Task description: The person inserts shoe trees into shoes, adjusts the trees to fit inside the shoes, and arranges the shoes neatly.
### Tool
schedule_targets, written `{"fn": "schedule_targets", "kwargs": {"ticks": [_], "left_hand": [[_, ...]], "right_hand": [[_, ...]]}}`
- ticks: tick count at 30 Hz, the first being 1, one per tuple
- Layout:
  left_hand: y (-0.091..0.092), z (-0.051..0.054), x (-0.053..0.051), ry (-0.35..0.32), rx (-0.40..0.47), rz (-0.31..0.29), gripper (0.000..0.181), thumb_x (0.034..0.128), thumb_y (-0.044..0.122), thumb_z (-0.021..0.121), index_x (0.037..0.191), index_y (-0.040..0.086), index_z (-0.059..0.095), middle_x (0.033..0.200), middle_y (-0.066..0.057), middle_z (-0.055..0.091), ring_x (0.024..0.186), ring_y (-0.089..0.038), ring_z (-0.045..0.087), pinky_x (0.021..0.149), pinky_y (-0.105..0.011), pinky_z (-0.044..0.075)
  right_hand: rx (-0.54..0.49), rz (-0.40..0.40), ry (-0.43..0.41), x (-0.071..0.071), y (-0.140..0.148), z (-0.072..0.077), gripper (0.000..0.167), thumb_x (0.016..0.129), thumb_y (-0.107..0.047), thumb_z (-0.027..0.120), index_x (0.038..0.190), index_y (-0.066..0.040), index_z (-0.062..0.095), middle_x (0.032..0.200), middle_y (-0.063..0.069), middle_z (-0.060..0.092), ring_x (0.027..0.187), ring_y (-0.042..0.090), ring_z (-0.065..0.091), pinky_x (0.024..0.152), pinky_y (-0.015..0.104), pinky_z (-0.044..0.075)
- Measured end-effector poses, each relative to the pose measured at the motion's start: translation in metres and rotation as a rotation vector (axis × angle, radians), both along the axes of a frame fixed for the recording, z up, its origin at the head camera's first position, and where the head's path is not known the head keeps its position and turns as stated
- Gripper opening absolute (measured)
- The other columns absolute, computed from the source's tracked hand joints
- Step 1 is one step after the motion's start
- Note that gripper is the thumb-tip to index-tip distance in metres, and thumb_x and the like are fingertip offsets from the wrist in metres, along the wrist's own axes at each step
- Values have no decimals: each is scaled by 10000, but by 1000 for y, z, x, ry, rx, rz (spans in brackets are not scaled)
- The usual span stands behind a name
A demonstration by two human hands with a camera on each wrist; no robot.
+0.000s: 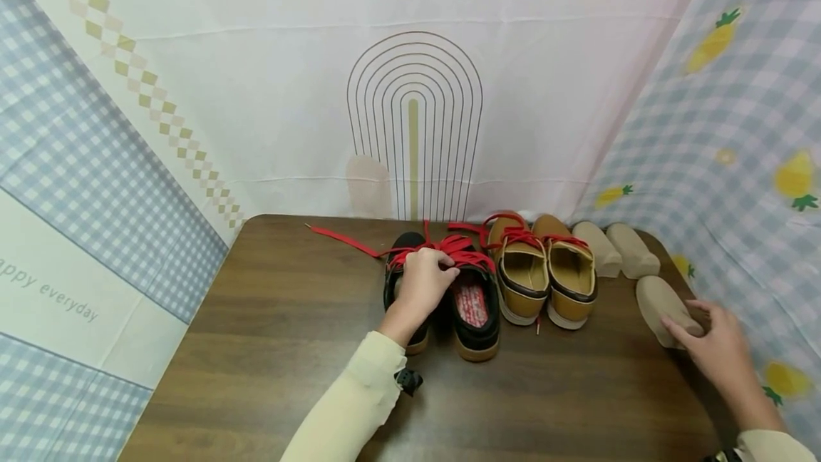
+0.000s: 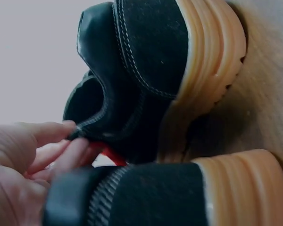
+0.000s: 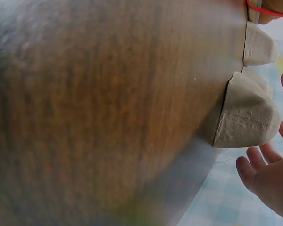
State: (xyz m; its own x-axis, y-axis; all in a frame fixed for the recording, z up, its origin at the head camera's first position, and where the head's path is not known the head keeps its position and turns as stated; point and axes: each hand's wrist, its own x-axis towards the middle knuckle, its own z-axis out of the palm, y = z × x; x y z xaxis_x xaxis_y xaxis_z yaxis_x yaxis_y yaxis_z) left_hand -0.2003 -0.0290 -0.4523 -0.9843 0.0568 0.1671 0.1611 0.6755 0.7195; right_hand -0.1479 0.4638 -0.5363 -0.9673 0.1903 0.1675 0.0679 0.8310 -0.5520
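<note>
A pair of black shoes (image 1: 477, 349) with red laces (image 1: 457, 248) and tan soles stands on the table. My left hand (image 1: 425, 284) is over the pair, its thumb and fingers pinching the upper edge of a black shoe (image 2: 108, 80) near the laces; the shoe hides part of the fingers. At the right, my right hand (image 1: 721, 344) is at a beige moulded-pulp shoe insert (image 1: 657, 299), thumb on one side and fingers on the other. In the right wrist view those fingers are spread loosely around the insert (image 3: 249, 113).
Brown shoes (image 1: 522, 298) with red laces stand right of the black pair. Two more beige inserts (image 1: 633, 255) lie behind the one at my right hand. Red lace ends stretch left across the wooden table (image 1: 282, 319). Patterned cloth (image 1: 737, 184) hangs around its edges.
</note>
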Motion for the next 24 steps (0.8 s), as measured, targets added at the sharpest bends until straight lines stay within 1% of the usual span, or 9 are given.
{"fn": "schedule_targets", "kwargs": {"ticks": [3, 7, 8, 9, 12, 18, 20, 23, 24], "left_hand": [[-5, -7, -1, 0, 109, 8, 63, 881, 180, 832, 904, 121, 837, 884, -15, 797, 839, -176, 709, 680, -295, 566], [-10, -16, 0, -1, 202, 14, 78, 859, 206, 853, 903, 145, 834, 824, 8, 787, 757, -122, 695, 649, -272, 545], [-11, -17, 0, 0, 219, 15, 85, 853, 209, 858, 905, 147, 832, 820, 5, 787, 749, -111, 700, 649, -268, 549], [-12, -18, 0, 1, 234, 15, 91, 848, 208, 863, 906, 147, 830, 819, 1, 787, 736, -103, 707, 647, -264, 554], [-14, -19, -1, -5, 279, 10, 101, 836, 198, 871, 904, 138, 826, 837, -20, 790, 736, -100, 721, 640, -262, 565], [-14, -21, -1, -50, 317, 2, 102, 835, 191, 870, 907, 136, 824, 855, -30, 791, 742, -92, 721, 637, -254, 564], [-15, -21, -2, -59, 316, 2, 102, 833, 191, 871, 907, 140, 823, 859, -28, 790, 743, -92, 717, 640, -258, 563], [-15, -21, -2, -67, 320, -2, 102, 833, 191, 870, 910, 143, 821, 868, -28, 789, 750, -96, 716, 644, -262, 565], [-15, -21, -2, -69, 322, -3, 102, 834, 189, 869, 911, 143, 821, 872, -28, 789, 751, -97, 716, 645, -262, 565]], "right_hand": [[-13, -4, -14, 1, 2, -1, 711, 965, -336, 724, 1392, 175, 476, 1367, 461, 443, 1189, 605, 457, 894, 603, 408], [-36, -17, -50, 2, 5, -3, 746, 976, -359, 703, 1422, 180, 444, 1389, 464, 445, 1219, 604, 464, 937, 607, 409], [-40, -22, -69, 2, 6, -3, 765, 981, -379, 692, 1436, 177, 431, 1401, 463, 440, 1230, 603, 453, 966, 615, 405], [-49, -25, -87, 3, 6, -4, 784, 987, -391, 679, 1450, 180, 407, 1411, 470, 425, 1247, 610, 436, 979, 687, 355], [-64, -21, -130, 3, 9, -5, 818, 1000, -409, 654, 1468, 196, 364, 1420, 486, 400, 1268, 623, 405, 1008, 722, 332], [-42, -25, -183, 6, 11, -9, 818, 1008, -416, 631, 1453, 209, 347, 1378, 470, 395, 1187, 598, 435, 915, 687, 393], [-35, -31, -186, 6, 12, -10, 812, 1007, -415, 632, 1448, 207, 352, 1365, 463, 403, 1166, 587, 451, 884, 658, 412], [-16, -43, -173, 7, 12, -10, 794, 998, -408, 647, 1439, 195, 376, 1344, 450, 436, 1134, 563, 484, 802, 468, 462], [-14, -47, -166, 7, 13, -11, 791, 993, -404, 657, 1434, 193, 384, 1333, 451, 445, 1121, 557, 493, 775, 437, 457]]}}
